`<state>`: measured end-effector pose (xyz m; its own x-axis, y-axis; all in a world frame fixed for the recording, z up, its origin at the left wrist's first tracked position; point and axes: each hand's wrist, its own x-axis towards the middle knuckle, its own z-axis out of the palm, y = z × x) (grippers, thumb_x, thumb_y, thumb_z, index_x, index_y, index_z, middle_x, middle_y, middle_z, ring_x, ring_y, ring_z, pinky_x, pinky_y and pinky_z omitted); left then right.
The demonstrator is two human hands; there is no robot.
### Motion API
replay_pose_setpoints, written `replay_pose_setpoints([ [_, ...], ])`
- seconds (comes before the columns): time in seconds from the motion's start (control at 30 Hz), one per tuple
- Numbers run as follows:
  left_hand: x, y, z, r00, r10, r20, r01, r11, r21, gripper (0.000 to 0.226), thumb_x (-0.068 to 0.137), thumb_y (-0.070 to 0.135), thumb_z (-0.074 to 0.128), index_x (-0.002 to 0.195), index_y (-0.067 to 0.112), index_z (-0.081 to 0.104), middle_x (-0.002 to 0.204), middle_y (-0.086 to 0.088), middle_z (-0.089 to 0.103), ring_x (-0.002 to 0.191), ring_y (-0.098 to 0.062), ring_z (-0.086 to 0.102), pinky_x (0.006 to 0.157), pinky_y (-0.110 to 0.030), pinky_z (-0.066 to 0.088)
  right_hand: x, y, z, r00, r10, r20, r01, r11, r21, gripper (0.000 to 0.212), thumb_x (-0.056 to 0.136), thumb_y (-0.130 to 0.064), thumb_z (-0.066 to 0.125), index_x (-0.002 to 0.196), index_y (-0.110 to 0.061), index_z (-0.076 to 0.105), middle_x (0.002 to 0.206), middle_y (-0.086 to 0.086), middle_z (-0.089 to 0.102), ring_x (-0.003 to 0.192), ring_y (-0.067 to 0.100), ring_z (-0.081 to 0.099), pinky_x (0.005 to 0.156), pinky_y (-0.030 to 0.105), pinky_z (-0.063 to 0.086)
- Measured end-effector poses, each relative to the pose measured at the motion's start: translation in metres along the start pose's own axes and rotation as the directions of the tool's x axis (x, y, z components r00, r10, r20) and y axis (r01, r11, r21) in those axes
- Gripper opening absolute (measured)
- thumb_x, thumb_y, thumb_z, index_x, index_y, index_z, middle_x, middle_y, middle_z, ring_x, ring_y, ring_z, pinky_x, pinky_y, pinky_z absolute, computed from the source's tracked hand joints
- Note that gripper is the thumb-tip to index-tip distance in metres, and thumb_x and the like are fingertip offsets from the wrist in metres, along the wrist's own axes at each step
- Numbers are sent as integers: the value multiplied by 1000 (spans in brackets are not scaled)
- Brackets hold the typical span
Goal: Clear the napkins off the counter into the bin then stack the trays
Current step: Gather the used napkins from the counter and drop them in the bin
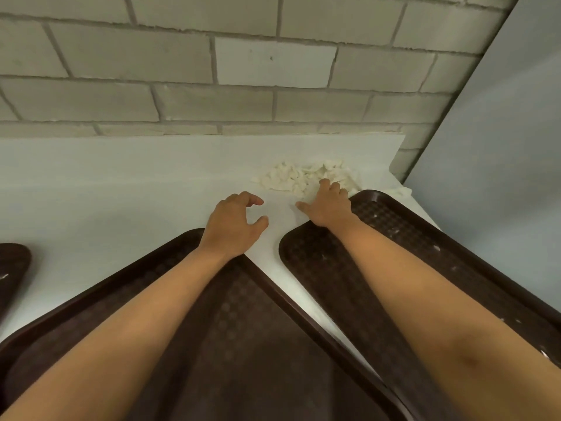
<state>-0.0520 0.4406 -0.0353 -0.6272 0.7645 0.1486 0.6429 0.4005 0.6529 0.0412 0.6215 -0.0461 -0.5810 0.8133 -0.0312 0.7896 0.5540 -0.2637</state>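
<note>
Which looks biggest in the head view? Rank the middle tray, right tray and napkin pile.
1. middle tray, though it is nearer the camera and cropped, so its lead is unsure
2. right tray
3. napkin pile, clearly smallest

bare counter [106, 183] lies open left of the napkin pile [306, 177]; brick wall [212, 86] behind, trays [394, 226] in front.

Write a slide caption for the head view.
Right hand on the napkin pile, left hand empty beside it, brown trays below.
</note>
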Motion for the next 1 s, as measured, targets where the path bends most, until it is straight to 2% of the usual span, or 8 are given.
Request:
replay_pose_setpoints([
  [0.1, 2, -4, 4, 1000, -10, -8, 10, 1000, -1, 37, 87, 33, 60, 122, 21, 55, 126, -1, 56, 117, -19, 51, 96, -31, 41, 9, 0, 3, 999, -10, 39, 12, 998, -58, 80, 87, -54, 54, 142, -7, 21, 142, 18, 32, 130, 35, 34, 105, 44, 33],
  [0.23, 5, -9, 7, 1000, -26, -9, 26, 1000, -1, 37, 88, 33, 60, 122, 21, 55, 127, 0, 56, 117, -18, 50, 98, -31, 41, 19, -3, 7, 995, -65, 77, 73, 991, -110, 61, 91, -47, 50, 138, -13, 30, 138, 17, 34, 127, 34, 35, 102, 44, 35],
  [0.37, 7, -13, 10, 1000, -25, -11, 25, 1000, -11, 36, 87, 32, 60, 121, 21, 55, 125, 1, 56, 116, -18, 50, 95, -29, 41, 25, -9, 17, 990, -126, 70, 132, 987, -86, 39, 98, -30, 43, 132, -15, 34, 134, 18, 32, 121, 33, 37, 90, 35, 38],
  [0.47, 10, -15, 12, 999, -29, -16, 29, 999, -18, 36, 87, 31, 60, 121, 21, 56, 125, 1, 56, 115, -19, 51, 94, -29, 41, 27, -12, 20, 984, -160, 85, 164, 985, -50, 35, 97, -16, 43, 129, -10, 34, 130, 17, 35, 111, 32, 46, 80, 33, 39],
  [0.53, 11, -16, 14, 999, -26, -21, 26, 999, -23, 35, 87, 31, 61, 120, 21, 56, 124, 0, 57, 115, -19, 51, 92, -28, 41, 26, -14, 20, 982, -173, 79, 174, 985, -6, 33, 98, -18, 41, 129, -8, 35, 126, 16, 39, 104, 33, 52, 80, 35, 44],
  [0.77, 21, -17, 19, 999, -14, -34, 13, 1000, -27, 35, 87, 29, 61, 120, 19, 57, 121, -1, 58, 112, -20, 53, 91, -28, 42, 14, -12, 13, 952, -233, -199, 260, 959, 117, 37, 98, -38, 41, 118, -7, 47, 111, 13, 54, 91, 30, 59, 69, 30, 41],
  [0.9, 32, -13, 23, 999, 1, -43, -2, 1000, -19, 35, 87, 28, 61, 120, 17, 57, 120, -3, 59, 111, -22, 54, 89, -28, 42, 13, -8, 5, 933, -210, -293, 271, 945, 184, 36, 98, -38, 42, 115, -6, 50, 105, 13, 57, 85, 27, 58, 68, 29, 40],
  [1.0, 45, -8, 28, 999, 8, -51, -9, 1000, -15, 37, 87, 29, 61, 121, 16, 56, 122, -4, 58, 112, -22, 54, 88, -26, 42, 13, -4, -3, 913, -212, -348, 298, 930, 214, 32, 98, -34, 43, 108, -6, 52, 94, 9, 56, 75, 21, 50, 65, 28, 35],
])
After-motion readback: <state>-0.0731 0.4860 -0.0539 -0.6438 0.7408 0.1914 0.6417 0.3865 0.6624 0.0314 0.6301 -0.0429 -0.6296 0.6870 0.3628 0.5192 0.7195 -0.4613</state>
